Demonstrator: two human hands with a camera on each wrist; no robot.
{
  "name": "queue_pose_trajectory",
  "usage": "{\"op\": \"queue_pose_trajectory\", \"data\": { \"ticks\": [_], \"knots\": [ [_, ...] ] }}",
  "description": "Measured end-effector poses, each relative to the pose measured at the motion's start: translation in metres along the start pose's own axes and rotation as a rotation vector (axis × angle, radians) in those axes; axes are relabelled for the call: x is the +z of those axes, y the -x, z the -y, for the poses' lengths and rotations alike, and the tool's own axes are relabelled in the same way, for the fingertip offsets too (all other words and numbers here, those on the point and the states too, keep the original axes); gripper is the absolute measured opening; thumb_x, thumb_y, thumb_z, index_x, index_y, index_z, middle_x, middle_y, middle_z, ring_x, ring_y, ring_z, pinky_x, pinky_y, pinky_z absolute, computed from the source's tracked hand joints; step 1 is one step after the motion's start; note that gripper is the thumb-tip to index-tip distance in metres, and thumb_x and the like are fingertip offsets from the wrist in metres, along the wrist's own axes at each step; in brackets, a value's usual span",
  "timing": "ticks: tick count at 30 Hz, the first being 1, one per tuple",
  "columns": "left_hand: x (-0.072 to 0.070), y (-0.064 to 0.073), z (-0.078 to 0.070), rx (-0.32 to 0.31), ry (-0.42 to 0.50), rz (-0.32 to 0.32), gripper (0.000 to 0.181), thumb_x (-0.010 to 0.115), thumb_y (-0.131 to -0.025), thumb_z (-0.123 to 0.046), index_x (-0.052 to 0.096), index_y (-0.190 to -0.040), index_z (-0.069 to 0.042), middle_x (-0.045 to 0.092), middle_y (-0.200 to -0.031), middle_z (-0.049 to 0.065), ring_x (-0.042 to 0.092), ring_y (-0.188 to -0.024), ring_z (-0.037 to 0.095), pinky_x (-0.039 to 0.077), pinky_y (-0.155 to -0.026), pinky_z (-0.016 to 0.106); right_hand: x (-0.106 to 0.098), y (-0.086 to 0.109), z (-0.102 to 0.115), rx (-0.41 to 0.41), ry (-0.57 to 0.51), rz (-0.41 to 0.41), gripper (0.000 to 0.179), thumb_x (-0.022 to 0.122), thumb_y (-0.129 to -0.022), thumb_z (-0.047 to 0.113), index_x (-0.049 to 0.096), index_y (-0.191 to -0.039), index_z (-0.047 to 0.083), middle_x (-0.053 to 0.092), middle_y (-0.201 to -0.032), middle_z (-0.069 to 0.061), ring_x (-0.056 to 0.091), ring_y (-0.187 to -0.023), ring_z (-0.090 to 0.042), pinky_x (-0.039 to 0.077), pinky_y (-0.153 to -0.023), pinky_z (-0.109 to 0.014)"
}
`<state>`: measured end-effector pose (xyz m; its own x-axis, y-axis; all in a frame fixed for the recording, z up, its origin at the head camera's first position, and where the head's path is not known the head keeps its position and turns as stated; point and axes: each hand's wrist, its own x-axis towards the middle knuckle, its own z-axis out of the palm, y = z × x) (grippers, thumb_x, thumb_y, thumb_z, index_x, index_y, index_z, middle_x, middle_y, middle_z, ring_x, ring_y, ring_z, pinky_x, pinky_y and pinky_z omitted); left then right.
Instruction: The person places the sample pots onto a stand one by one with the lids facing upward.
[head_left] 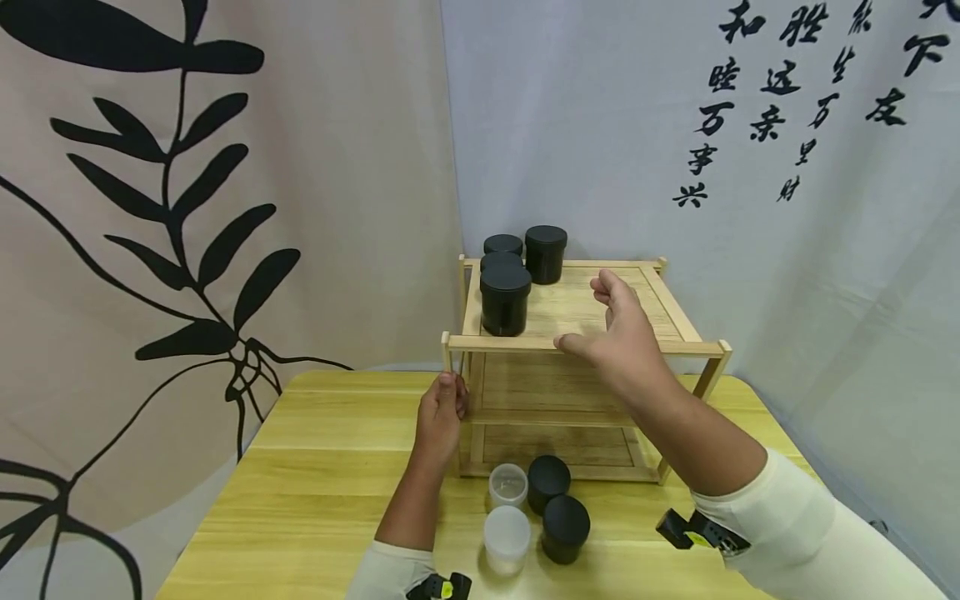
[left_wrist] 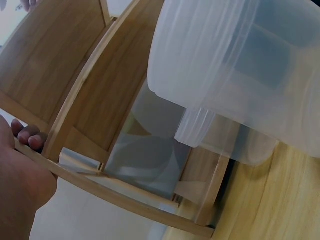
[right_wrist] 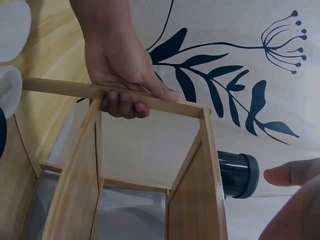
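Observation:
My left hand (head_left: 441,412) grips the left front leg of a wooden rack (head_left: 555,342) with several tiers. In the right wrist view, that hand's fingers (right_wrist: 125,106) curl round the upright. Over the top tier hovers my right hand (head_left: 628,337), thumb and fingers spread, holding nothing. To its left, several black lidded jars stand on the top tier, a front jar (head_left: 505,304) and a taller-looking back jar (head_left: 546,257) among them. The right wrist view shows a black jar (right_wrist: 235,175) apart from the right thumb (right_wrist: 280,174).
In front of the rack on the wooden table (head_left: 315,500) stand two black jars (head_left: 566,529), a white translucent jar (head_left: 507,540) and a clear jar (head_left: 508,487), close together. Behind hang printed curtains (head_left: 360,183) with leaves and written characters.

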<state>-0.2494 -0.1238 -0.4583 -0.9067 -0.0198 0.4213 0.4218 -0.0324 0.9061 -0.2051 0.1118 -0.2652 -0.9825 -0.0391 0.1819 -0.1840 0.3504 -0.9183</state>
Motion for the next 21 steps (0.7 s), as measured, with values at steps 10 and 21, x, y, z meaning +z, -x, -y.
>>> {"op": "queue_pose_trajectory", "data": {
  "ticks": [10,21],
  "knots": [
    [0.002,0.0,0.0,0.001,0.029,-0.008,0.067,0.024,-0.115,-0.053,0.043,-0.095,0.008,0.033,-0.077,0.001,0.032,-0.067,0.008,0.03,-0.067,0.023,0.012,0.017,-0.026,-0.193,-0.052,-0.076,0.1,0.075,-0.098,0.0,0.011,-0.174,0.008,0.02,-0.178,-0.012,0.014,-0.171,-0.023,0.012,-0.14,-0.04],
    [0.0,0.001,-0.001,0.002,0.014,-0.002,0.064,0.024,-0.115,-0.053,0.043,-0.094,0.003,0.034,-0.077,0.001,0.032,-0.066,0.009,0.03,-0.067,0.023,0.026,0.025,-0.057,-0.456,0.092,-0.177,0.095,0.081,-0.091,0.003,0.027,-0.17,0.003,0.027,-0.174,-0.019,0.028,-0.165,-0.037,0.023,-0.136,-0.058]
  ]
}}
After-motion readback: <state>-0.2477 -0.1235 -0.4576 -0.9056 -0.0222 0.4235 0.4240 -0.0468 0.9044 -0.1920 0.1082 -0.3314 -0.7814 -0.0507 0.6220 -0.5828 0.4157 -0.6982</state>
